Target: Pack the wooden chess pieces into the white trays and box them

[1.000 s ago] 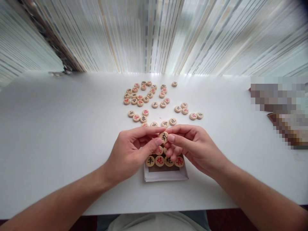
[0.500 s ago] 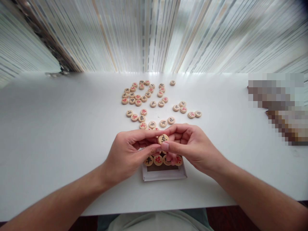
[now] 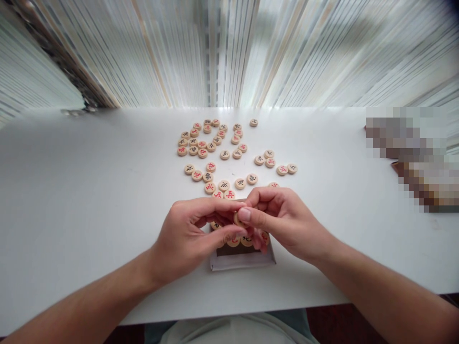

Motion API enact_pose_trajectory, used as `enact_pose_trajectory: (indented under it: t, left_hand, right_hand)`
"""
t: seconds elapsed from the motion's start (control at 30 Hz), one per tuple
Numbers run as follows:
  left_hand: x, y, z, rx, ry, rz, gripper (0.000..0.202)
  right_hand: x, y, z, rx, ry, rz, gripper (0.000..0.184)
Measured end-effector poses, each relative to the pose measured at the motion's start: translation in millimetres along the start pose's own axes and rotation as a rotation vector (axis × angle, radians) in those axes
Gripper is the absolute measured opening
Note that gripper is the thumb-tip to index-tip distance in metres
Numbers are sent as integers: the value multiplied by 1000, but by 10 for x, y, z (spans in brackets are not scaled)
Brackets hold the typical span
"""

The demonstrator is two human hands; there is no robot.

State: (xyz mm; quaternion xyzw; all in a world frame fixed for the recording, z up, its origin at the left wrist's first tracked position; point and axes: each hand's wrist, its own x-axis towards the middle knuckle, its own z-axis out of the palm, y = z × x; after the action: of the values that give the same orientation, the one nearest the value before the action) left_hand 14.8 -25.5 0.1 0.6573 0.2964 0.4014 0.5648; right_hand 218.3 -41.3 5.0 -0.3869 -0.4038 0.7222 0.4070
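Observation:
My left hand (image 3: 190, 234) and my right hand (image 3: 283, 217) meet at the table's near centre, fingertips pinched together on one round wooden chess piece (image 3: 238, 219), now mostly hidden by my right thumb. Directly under the hands lies a small white box (image 3: 244, 260) with a row of pieces (image 3: 236, 240) inside, partly covered by my fingers. Beyond the hands, several loose wooden pieces (image 3: 218, 153) with red or black characters lie scattered on the white table (image 3: 89, 191).
A pixelated patch with a brown object (image 3: 423, 186) sits at the table's right edge. Striped curtains (image 3: 229, 52) hang behind the far edge. The table's near edge runs just below my forearms.
The held piece has turned and sunk lower toward the box, so its black character no longer shows. Both hands have dropped slightly with it.

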Motion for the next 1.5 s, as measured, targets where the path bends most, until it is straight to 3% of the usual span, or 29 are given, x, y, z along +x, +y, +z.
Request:
enact_pose_trajectory:
  t: [0.27,0.47,0.77,0.87,0.97,1.1,1.23,1.33,1.5]
  left_hand:
    - [23,42,-9,-44,104,-34,37]
    - [-16,24,-22,30,54,-11,44]
    - [-19,23,-28,-49,-36,18,52]
    - [-20,4,-26,-38,14,20,46]
    - [-10,-8,-17,-18,96,34,41]
    - [4,-23,-18,50,204,88,37]
    - [-2,-43,-39,141,230,168,39]
    - [-5,-40,-46,205,228,212,42]
    - [6,3,-31,180,254,173,41]
  right_hand:
    - [2,1,-28,71,-64,4,28]
    - [4,-11,-13,1,-5,71,40]
    - [-50,-2,14,-57,11,-22,33]
    - [-75,13,5,-174,26,-136,24]
    - [-82,32,-33,-374,-2,-338,10]
    - [-44,48,-81,-611,14,-648,20]
    - [-2,59,-89,-751,86,-803,18]
    - [-11,75,-76,-691,115,-780,24]
    - [-45,65,-40,-397,111,-571,30]
